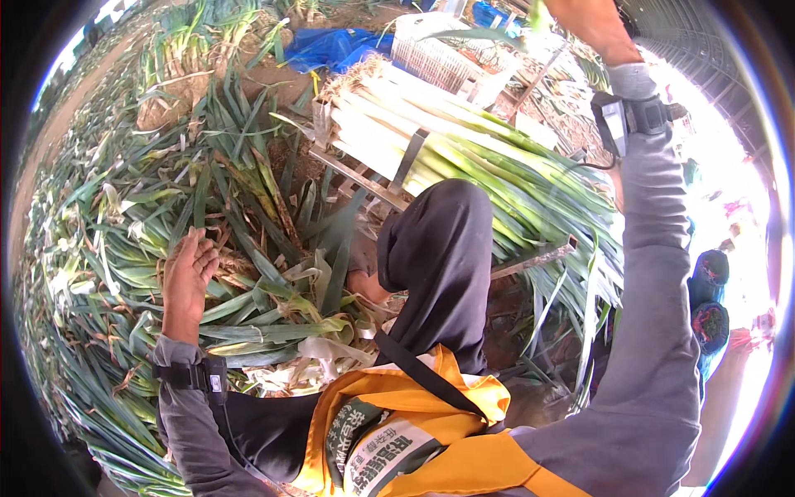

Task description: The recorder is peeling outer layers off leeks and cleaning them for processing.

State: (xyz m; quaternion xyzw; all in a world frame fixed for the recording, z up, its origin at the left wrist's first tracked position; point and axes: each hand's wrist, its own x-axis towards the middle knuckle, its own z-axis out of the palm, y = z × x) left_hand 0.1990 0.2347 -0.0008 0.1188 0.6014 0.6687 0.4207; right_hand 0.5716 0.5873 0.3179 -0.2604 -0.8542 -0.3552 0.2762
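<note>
My left hand point(190, 273) is over the heap of untrimmed leeks point(124, 257) on the left, fingers loosely bent and apart, with nothing visible in it. My right arm stretches far forward to the upper right. At the top edge my right hand point(592, 31) is partly cut off, its fingers out of sight. A blurred green piece of leaf point(540, 16) shows beside it; whether the hand holds it is unclear. In front of me a stack of cleaned leeks point(464, 132), white stems toward the upper left, lies on a metal rack point(358, 178) beside a dark strap point(409, 157).
A white plastic basket point(431, 54) and a blue sheet point(335, 50) are beyond the stack. Bundled leeks point(186, 62) stand at the upper left. Peeled leaves point(323, 352) litter the ground near my legs. Dark rolled bundles point(710, 323) are at the right.
</note>
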